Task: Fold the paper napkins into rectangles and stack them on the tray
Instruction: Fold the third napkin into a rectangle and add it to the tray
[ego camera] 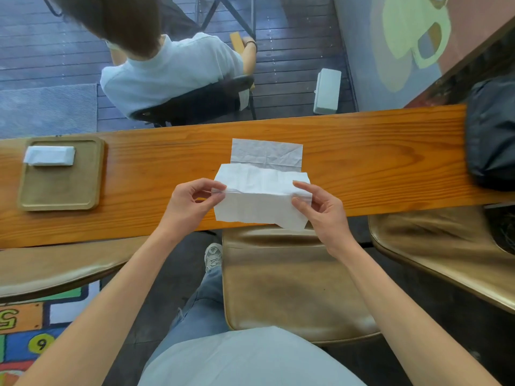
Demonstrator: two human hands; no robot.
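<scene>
A white paper napkin [262, 199] is lifted just above the wooden counter's near edge, bent along a crease across its middle. My left hand [192, 201] pinches its left end and my right hand [317, 207] pinches its right end. Behind it another napkin [266, 153] lies flat on the counter. At the far left a square tan tray [60, 188] holds a stack of folded white napkins [50, 156] near its back edge.
The long wooden counter [376, 162] runs left to right. A black bag [493, 135] rests on its right end. Tan padded stools [289, 280] stand below me. Beyond the counter a seated person [172, 71] faces away, and a white box [327, 90] stands on the floor.
</scene>
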